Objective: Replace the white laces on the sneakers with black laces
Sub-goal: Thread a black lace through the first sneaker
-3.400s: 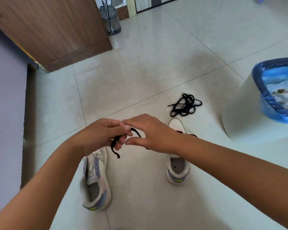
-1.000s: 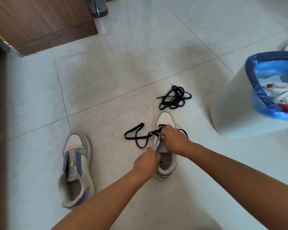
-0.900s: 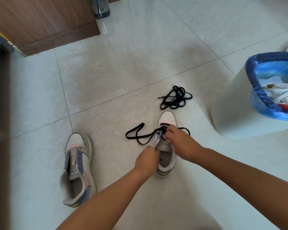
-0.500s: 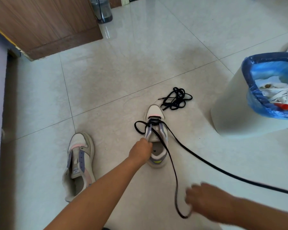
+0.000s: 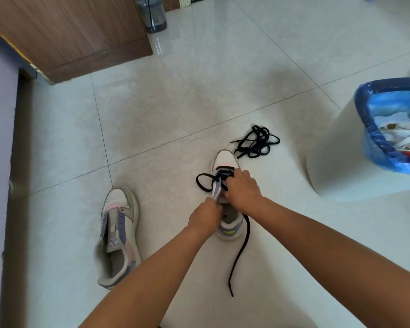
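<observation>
Two white sneakers with lilac and pink panels stand on the tile floor. The right sneaker [image 5: 225, 159] has a black lace [image 5: 240, 252] threaded through its front eyelets; one end loops out to the left, the other trails toward me past the heel. My left hand [image 5: 205, 217] pinches the tongue of this sneaker. My right hand [image 5: 243, 191] rests over the eyelets with its fingers closed on the lace. The left sneaker [image 5: 117, 235] lies unlaced to the left. A second black lace [image 5: 256, 142] is bundled beyond the right sneaker's toe.
A white bin [image 5: 336, 157] with a blue liner stands at the right, with white laces inside it. A wooden door [image 5: 66, 31] and a clear water jug [image 5: 153, 15] are at the back left. A wall runs along the left edge.
My right hand, which had pulled the lace far out toward me, has come back onto the shoe's eyelets. The pulled end now lies slack on the floor past the heel.
</observation>
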Tool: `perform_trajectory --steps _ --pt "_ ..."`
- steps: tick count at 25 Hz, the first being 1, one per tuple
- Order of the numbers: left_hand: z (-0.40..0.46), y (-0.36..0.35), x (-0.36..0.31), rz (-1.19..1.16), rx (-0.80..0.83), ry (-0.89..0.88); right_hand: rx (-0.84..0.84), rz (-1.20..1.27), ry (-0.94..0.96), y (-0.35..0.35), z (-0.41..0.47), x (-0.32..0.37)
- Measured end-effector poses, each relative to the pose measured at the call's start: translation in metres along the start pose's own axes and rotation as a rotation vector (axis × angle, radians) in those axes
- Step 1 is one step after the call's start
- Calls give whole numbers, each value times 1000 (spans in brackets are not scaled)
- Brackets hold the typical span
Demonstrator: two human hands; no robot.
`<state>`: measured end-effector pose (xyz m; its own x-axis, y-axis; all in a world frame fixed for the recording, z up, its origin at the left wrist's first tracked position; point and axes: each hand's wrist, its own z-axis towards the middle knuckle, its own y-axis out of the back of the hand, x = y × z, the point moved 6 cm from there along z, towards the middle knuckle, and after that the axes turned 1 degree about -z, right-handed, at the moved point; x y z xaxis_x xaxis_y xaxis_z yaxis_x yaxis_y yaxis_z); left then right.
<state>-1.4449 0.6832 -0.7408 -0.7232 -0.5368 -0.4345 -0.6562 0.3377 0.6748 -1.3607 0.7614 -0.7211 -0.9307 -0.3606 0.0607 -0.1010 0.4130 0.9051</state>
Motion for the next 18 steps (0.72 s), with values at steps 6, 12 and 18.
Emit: perform_trajectory --steps 6,12,18 --pt "-1 1 -2 -32 -7 13 -376 61 415 29 -58 6" --pt "1 0 -2 -93 34 81 637 20 669 -48 -185 -19" --pt "-4 -2 -3 2 17 30 -126 315 172 28 -61 -14"
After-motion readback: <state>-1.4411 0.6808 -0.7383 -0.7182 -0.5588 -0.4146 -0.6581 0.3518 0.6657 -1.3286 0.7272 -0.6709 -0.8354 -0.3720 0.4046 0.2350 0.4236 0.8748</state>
